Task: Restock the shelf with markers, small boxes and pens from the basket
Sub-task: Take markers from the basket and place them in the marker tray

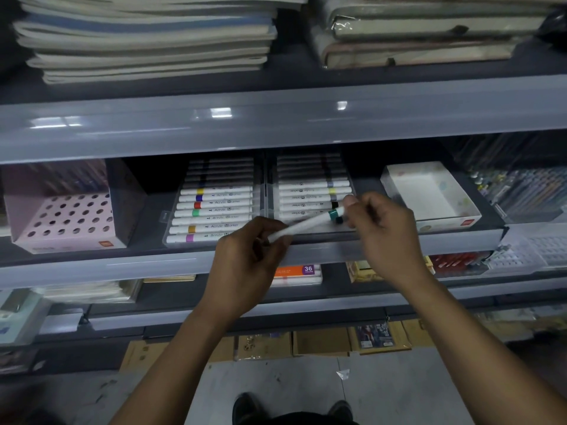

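Both hands hold one white marker (pixel 306 226) with a teal band, slanted over the front of the middle shelf. My left hand (pixel 251 250) grips its lower left end. My right hand (pixel 380 228) pinches the teal end near the cap. Behind the marker lies a clear open case with two trays of white acrylic markers: the left tray (pixel 211 210) shows yellow, blue, red, green, orange and purple bands, the right tray (pixel 313 191) is partly hidden by my right hand. The basket is not in view.
A pink holder with round holes (pixel 64 222) stands at the shelf's left. A white open box (pixel 429 194) sits at the right, with packed pens (pixel 518 191) beyond. Stacked pads fill the upper shelf (pixel 147 38). A 36-colour pack (pixel 297 273) lies on the shelf below.
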Demonstrator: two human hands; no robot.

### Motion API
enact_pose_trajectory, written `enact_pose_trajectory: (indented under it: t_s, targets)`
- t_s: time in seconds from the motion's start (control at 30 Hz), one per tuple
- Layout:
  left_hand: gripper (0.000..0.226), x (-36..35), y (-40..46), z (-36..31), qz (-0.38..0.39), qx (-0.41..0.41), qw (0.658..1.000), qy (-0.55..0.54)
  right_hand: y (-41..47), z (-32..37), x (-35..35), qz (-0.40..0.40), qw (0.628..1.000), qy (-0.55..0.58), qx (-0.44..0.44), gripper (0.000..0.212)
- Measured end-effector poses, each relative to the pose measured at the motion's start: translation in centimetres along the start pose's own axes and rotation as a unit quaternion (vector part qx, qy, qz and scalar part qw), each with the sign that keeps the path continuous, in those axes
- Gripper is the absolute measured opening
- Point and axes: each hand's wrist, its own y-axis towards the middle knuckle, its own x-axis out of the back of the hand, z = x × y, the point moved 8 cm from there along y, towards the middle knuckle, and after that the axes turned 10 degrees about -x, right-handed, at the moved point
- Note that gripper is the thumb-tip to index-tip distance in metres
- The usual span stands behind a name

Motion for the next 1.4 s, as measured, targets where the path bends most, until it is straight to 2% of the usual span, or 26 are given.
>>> enact_pose_trajectory:
  t_s: [0.07, 0.2, 0.33, 0.43, 0.57, 0.73, 0.9, 1.07, 1.4]
  targets:
    - [0.012, -0.1, 0.2, 0.1, -0.003, 0.002, 1.0, -0.011, -0.2, 0.3, 0.3, -0.026, 0.999, -0.035, 0.017, 0.019]
    - [0.018, -0.3, 0.5, 0.3, -0.01, 0.004, 1.0, 0.011, -1.3, 2.9, 0.3, -0.086, 0.967, -0.166, 0.171, 0.025]
    - [0.025, -0.4, 0.8, 1.0, -0.009, 0.002, 1.0, 0.029, -2.3, 4.9, -1.0, -0.07, 0.919, -0.277, 0.273, 0.027]
    - [0.03, -0.7, 1.1, 0.5, 0.006, -0.006, 0.999, 0.04, -2.5, 5.2, -2.0, -0.04, 0.906, -0.298, 0.299, 0.023]
    - [0.036, -0.8, 1.3, -0.1, 0.006, -0.009, 0.999, 0.044, -2.7, 5.3, -2.8, -0.015, 0.901, -0.291, 0.321, 0.018]
    - [0.045, -0.1, 1.1, 0.3, -0.03, 0.011, 0.997, 0.076, -2.2, 4.8, -2.9, -0.003, 0.897, -0.295, 0.33, 0.016]
    - [0.025, 0.9, 0.4, 1.3, -0.041, 0.0, 0.989, 0.14, -1.7, 3.5, -2.6, -0.005, 0.905, -0.291, 0.309, 0.019]
    - [0.024, 0.7, 0.1, 0.7, -0.036, -0.021, 0.985, 0.165, -2.2, 2.6, -2.7, -0.014, 0.906, -0.296, 0.302, 0.016]
    - [0.023, 0.6, -0.2, 1.1, -0.041, -0.019, 0.986, 0.159, -3.9, 1.2, -3.2, -0.04, 0.896, -0.351, 0.27, 0.03]
